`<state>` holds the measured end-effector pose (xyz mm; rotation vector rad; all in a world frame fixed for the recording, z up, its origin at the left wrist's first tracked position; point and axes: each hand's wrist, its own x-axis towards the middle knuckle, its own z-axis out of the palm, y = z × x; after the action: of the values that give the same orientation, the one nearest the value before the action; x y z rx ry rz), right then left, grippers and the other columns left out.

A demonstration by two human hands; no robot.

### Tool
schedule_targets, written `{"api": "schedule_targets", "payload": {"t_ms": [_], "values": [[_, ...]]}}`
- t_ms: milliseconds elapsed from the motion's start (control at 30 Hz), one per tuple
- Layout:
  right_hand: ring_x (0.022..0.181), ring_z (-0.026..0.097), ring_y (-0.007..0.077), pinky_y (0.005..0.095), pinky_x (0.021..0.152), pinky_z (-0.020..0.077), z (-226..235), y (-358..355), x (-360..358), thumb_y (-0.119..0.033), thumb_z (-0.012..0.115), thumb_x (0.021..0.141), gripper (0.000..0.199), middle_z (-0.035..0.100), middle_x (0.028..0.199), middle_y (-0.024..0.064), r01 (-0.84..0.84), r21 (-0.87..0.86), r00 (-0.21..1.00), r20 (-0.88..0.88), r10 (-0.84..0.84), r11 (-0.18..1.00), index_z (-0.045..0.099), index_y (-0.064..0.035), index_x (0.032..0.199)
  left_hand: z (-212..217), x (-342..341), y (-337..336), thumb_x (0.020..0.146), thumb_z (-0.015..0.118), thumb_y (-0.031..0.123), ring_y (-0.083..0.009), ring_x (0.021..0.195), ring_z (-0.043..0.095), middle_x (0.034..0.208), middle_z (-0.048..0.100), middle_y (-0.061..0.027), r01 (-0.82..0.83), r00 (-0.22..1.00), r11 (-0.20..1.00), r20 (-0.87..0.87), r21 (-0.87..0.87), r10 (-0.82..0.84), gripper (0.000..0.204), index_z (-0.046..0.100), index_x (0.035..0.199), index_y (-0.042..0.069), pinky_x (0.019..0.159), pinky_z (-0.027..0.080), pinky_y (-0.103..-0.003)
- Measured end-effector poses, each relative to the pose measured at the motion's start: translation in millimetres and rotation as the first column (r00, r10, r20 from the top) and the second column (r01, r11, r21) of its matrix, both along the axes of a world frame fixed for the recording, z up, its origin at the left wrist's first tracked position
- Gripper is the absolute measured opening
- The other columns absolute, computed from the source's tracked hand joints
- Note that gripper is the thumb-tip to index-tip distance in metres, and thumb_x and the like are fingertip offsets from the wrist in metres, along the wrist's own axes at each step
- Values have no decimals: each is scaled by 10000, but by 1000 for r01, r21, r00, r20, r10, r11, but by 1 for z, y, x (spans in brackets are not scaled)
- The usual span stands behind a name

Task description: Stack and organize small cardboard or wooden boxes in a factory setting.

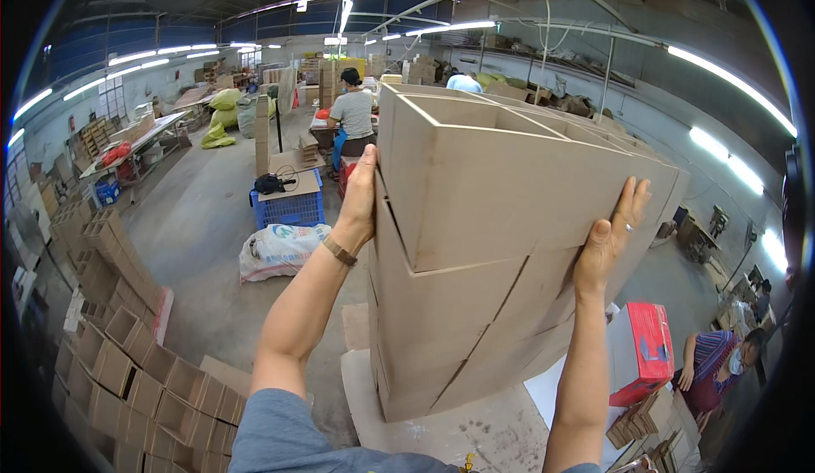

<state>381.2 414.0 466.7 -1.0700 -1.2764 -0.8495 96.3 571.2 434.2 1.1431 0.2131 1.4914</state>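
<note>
- A tall stack of open brown cardboard boxes (475, 244) fills the middle of the view, standing on a flat cardboard sheet (492, 430) on the floor; its upper boxes sit skewed against the lower ones.
- Rows of open cardboard boxes (127, 371) lie well to the left of the stack, low on the floor.
- A white filled sack (280, 250) lies left of the stack, with a blue plastic crate (293, 205) just behind it.
- A red carton (641, 350) sits just right of the stack's base, near a seated person in a striped shirt (709, 367).
- The left hand (361, 197) lies flat and open against the stack's left edge, near the top.
- The right hand (611, 235) presses open, fingers spread wide, on the stack's front right side.
</note>
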Motion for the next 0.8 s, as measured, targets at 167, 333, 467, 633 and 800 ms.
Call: {"api": "schedule_targets", "payload": {"t_ms": [167,333,467,633,800], "values": [[1360,129,334,477,1083,49,-1,2,2,-640,216,875,790,192,1460,167,-8,26,999,39,7,1000,304,-33,1372,-2,-4,2,926,409,467,-100,946,518,1067,559,-25,-52,998,998,-32,22,53,497,514,1149,35,837,423,-242],[1348,188,320,516,1073,54,39,-24,-32,-653,201,869,769,284,1432,134,-6,150,995,97,-9,989,358,-73,1350,0,-4,-6,901,418,525,-107,990,488,1095,546,-35,-123,987,988,-93,95,132,578,504,1169,20,886,385,-248],[1294,320,299,535,1067,70,88,-22,-72,-651,193,871,724,470,1305,131,18,140,962,266,-55,990,529,-113,1220,4,-11,-7,891,407,548,-116,988,487,1082,547,-53,-194,963,966,-156,173,222,620,481,1189,10,886,385,-255],[866,512,211,364,873,333,93,-5,-43,-595,322,890,606,604,844,64,-118,-188,990,50,130,975,648,-85,925,0,2,11,892,392,557,-124,970,481,1047,547,-62,-280,950,944,-92,172,298,627,469,1169,0,877,378,-252],[661,425,146,262,636,339,90,-7,-62,-511,440,888,490,523,659,14,-195,-3,947,258,189,981,635,-65,836,1,4,8,892,380,566,-155,976,465,1035,527,-75,-279,946,945,-121,169,301,610,457,1131,11,892,360,-276]]}}
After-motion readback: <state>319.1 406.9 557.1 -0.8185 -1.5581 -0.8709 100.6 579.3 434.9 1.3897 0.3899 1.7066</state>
